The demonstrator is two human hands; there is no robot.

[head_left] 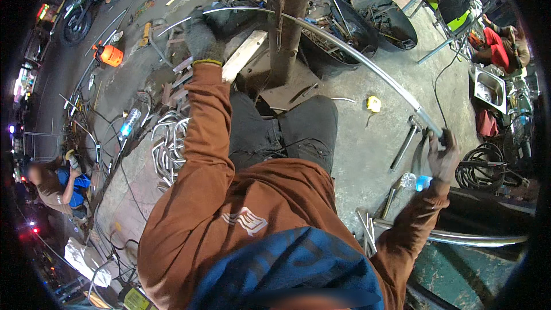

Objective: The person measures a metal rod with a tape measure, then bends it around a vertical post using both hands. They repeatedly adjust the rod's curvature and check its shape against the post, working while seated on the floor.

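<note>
A long, curved silvery metal tube [367, 60] runs across the front of an upright rusty post [282, 28]. My left hand [205, 37], in a dark grey glove with a yellow cuff, is closed round the tube's left part; its fingers are partly hidden. At the tube's right end my bare right hand [443, 158] grips it with bent fingers. Just left of that hand a hammer [405, 146] lies on the concrete. A yellow tape measure [373, 104] rests between my knees and the tube. A pale wooden board [245, 54] leans beside the post.
Black tubs [385, 23] of scrap metal stand beyond the post. Bent metal pieces [167, 146] pile up at my left, near an orange sprayer [109, 54]. A clear bottle [408, 181] lies by my right forearm. Another person [60, 186] crouches at far left; a folding chair [450, 8] stands far right.
</note>
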